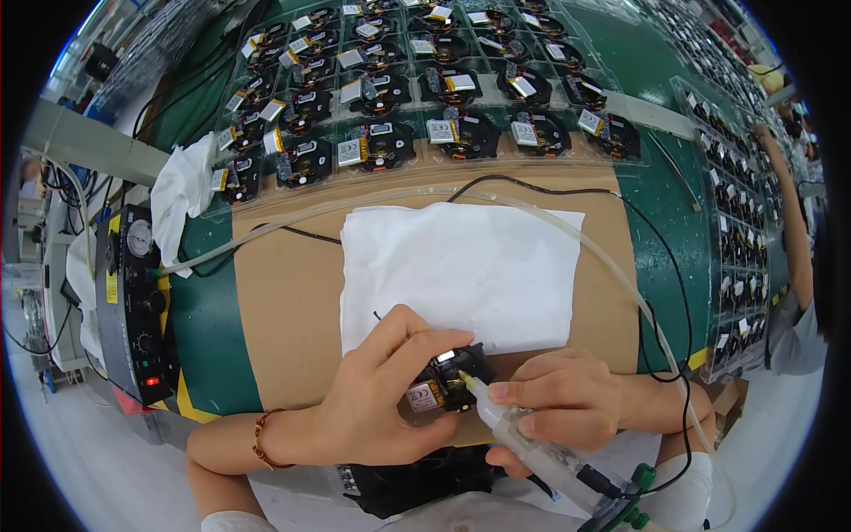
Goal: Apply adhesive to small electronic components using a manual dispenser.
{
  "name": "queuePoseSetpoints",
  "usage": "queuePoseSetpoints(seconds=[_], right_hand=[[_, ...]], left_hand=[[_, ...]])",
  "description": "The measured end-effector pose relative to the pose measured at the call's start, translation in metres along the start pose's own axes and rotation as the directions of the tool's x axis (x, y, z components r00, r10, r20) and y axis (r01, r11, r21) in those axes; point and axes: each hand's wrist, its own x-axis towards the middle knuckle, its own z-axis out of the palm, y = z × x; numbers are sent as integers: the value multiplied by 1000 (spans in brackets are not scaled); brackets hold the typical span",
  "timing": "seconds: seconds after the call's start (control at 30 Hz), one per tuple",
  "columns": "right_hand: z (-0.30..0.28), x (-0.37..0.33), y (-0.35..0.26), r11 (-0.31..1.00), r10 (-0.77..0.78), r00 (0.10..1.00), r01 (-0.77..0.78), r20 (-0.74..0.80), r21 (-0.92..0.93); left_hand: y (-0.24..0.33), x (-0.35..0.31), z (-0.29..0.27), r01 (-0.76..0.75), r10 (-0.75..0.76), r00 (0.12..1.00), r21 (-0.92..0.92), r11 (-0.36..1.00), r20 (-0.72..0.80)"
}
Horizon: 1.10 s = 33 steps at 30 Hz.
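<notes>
Near the front edge of the work surface, my left hand grips a round black electronic module between thumb and fingers. A small silver battery with a yellow end is attached to the module's left side. My right hand is closed around a translucent dispensing syringe, held tilted. Its yellowish tip points at the module and appears to touch it. A green fitting at the syringe's rear end joins a clear hose. Part of the module is hidden by my fingers.
A white cloth lies on brown cardboard beyond my hands. Clear trays of similar modules fill the back; another tray stands right. A black dispenser box with gauge sits left, its hose arching across. Another person's arm shows far right.
</notes>
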Motion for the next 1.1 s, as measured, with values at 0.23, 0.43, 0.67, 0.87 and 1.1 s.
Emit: queuePoseSetpoints(seconds=[0.23,0.43,0.67,0.87,1.1], right_hand=[[-1,0,0,1000,7,1000,-7,-5,-9],[-3,-1,-1,1000,22,1000,-22,-14,-18],[-4,-1,-2,999,51,999,-51,-4,-10],[-2,0,-1,1000,28,1000,-28,-10,8],[0,-1,-1,1000,15,1000,-14,-15,8]], left_hand=[[0,0,-1,2,-2,1000,-15,1000,7],[0,1,-2,-5,5,1000,-19,1000,9],[-1,0,-1,0,0,1000,-33,999,8],[0,0,-1,8,-8,1000,-25,1000,11],[1,1,-1,10,-10,1000,-35,999,11]])
